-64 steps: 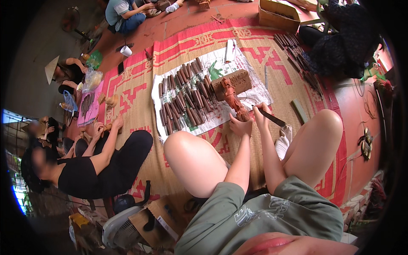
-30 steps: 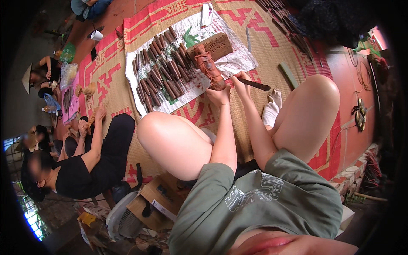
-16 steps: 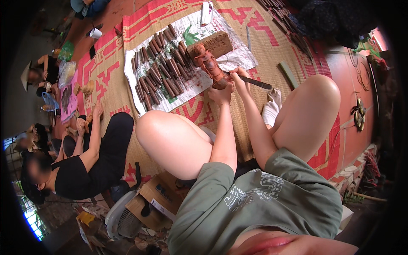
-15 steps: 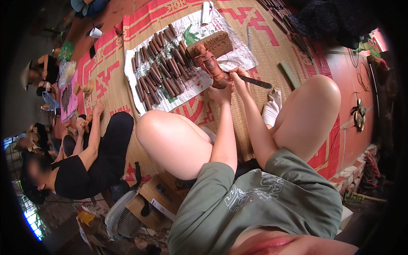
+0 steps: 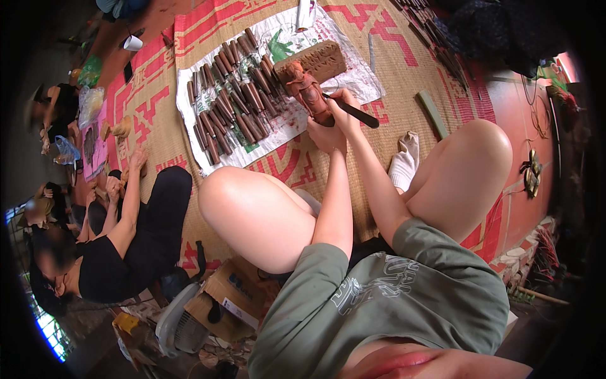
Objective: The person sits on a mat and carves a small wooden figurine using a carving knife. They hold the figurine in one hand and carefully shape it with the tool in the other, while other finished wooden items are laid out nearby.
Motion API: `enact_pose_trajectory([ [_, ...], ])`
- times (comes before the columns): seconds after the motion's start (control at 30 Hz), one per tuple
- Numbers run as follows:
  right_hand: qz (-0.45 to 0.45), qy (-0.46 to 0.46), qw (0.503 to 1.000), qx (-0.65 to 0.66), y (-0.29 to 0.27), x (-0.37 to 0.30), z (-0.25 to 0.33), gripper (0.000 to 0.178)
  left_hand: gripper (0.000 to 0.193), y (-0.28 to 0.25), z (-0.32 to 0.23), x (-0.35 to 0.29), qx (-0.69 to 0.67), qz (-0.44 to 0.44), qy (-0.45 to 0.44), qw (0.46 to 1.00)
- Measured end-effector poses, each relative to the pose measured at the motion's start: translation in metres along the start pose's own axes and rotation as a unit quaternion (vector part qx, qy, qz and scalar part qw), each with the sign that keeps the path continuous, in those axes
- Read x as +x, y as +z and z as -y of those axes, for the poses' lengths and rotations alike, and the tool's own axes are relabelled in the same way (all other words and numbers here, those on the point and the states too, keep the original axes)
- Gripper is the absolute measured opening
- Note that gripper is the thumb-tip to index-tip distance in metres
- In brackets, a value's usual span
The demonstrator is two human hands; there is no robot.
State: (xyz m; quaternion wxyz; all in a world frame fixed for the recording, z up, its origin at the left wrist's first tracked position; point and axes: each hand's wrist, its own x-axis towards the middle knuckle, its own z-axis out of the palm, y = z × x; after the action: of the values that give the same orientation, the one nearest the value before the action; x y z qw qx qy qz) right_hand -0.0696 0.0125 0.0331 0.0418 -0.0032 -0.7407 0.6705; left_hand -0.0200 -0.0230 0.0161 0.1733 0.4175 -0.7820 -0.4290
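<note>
A reddish-brown carved wooden figurine (image 5: 307, 90) leans away from me, its top against a carved wooden block (image 5: 323, 60). Wrapped around its lower end is my left hand (image 5: 326, 135), with the fingers closed. My right hand (image 5: 343, 114) grips a slim carving tool (image 5: 362, 114) with a dark handle, which points out to the right. The tool's thin front end meets the figurine's right side; the cutting tip is too small to make out. Both hands are close together, nearly touching. Many wooden-handled carving tools (image 5: 243, 101) lie in rows to the left on a white sheet (image 5: 278, 140).
The red-and-tan woven mat (image 5: 398, 82) spreads beneath everything. A greenish bar (image 5: 432, 114) lies to the right, and more tools (image 5: 435, 47) rest at the far right. At left sits a co-worker in black (image 5: 120, 252), near a pale carved piece (image 5: 121, 128). A cardboard box (image 5: 230, 297) stands behind my left side.
My right hand has shifted left with the carving tool, closer over the left hand. The tool's front end now sits higher along the figurine. My left hand still holds the figurine's base.
</note>
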Motion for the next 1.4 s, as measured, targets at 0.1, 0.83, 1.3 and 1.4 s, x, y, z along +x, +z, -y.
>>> enact_pose_trajectory([
  [0.1,-0.012,-0.029,0.999,-0.032,0.002,0.001,-0.004,0.009,0.072,-0.002,-0.001,-0.001,0.017,0.028,0.012,0.999],
  [0.83,-0.016,-0.048,0.996,-0.067,-0.004,0.004,0.001,0.010,0.062,0.006,-0.010,-0.007,0.082,0.029,-0.012,0.996],
  [1.3,-0.074,-0.045,0.990,-0.115,-0.007,-0.004,-0.005,0.010,0.064,0.010,-0.006,-0.009,0.095,0.000,0.010,0.995],
  [1.4,-0.081,-0.026,0.995,-0.057,-0.012,-0.002,-0.013,0.012,0.064,0.006,-0.016,-0.012,0.097,0.016,0.005,0.995],
])
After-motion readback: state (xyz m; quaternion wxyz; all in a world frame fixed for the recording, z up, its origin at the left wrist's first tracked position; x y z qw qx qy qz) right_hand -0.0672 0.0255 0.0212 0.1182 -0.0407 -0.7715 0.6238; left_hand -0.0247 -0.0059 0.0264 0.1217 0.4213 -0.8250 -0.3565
